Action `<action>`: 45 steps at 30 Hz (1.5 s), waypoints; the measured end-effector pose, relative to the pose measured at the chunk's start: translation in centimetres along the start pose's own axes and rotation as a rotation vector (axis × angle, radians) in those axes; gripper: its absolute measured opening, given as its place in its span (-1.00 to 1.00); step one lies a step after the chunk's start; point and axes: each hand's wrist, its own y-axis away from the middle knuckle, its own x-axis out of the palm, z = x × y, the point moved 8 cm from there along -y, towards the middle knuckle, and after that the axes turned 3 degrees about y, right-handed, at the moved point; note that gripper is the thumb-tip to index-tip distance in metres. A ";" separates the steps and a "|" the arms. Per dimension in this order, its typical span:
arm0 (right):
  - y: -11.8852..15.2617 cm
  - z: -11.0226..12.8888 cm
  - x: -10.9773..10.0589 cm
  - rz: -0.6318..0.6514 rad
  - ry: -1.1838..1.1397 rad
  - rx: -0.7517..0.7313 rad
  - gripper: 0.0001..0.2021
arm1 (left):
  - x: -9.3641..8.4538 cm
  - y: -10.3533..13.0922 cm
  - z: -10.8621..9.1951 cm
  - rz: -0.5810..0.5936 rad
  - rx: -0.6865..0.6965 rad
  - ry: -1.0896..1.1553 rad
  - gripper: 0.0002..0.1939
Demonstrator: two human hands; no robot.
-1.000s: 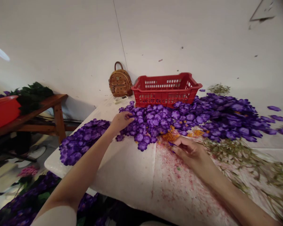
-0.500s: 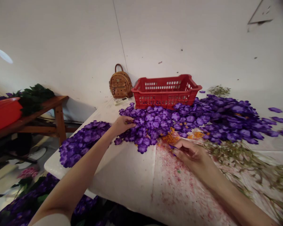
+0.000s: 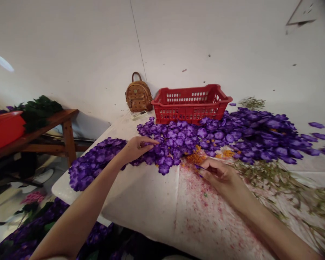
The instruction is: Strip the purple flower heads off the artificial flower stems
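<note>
Over the left part of a heap of purple fabric flowers (image 3: 178,135) is my left hand (image 3: 138,148), thumb and fingertips close together at the petals; whatever is between them is too small to make out. My right hand (image 3: 218,173) pinches a small purple flower (image 3: 198,167), just in front of a cluster of orange flower centres (image 3: 196,156). Another mound of purple flowers (image 3: 93,164) lies beyond my left forearm. Green artificial stems (image 3: 284,180) are spread to the right of my right hand.
A red plastic basket (image 3: 189,106) stands behind the heap, beside a brown mini backpack (image 3: 138,94) and a pale remote-like object (image 3: 139,115). On the left, a wooden bench (image 3: 67,124) bears a red tub (image 3: 5,130) and green leaves. More purple flowers are below the table.
My left hand has shifted slightly down, its fingers now reaching further right over the petals. My right hand has stayed nearly in place with the purple flower.
</note>
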 end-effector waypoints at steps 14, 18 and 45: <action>0.1 -0.3 0.1 0.008 0.016 0.031 -0.76 | -1.6 0.5 4.5 -0.115 -0.270 -0.397 -0.54; 0.0 -0.6 0.1 0.020 0.008 0.030 -0.75 | -2.4 -0.1 4.9 -0.136 -0.364 -0.493 -0.68; -0.9 4.8 -2.3 -0.266 -0.295 -0.059 -0.90 | 4.8 0.9 -8.8 -0.072 -0.015 0.199 -0.72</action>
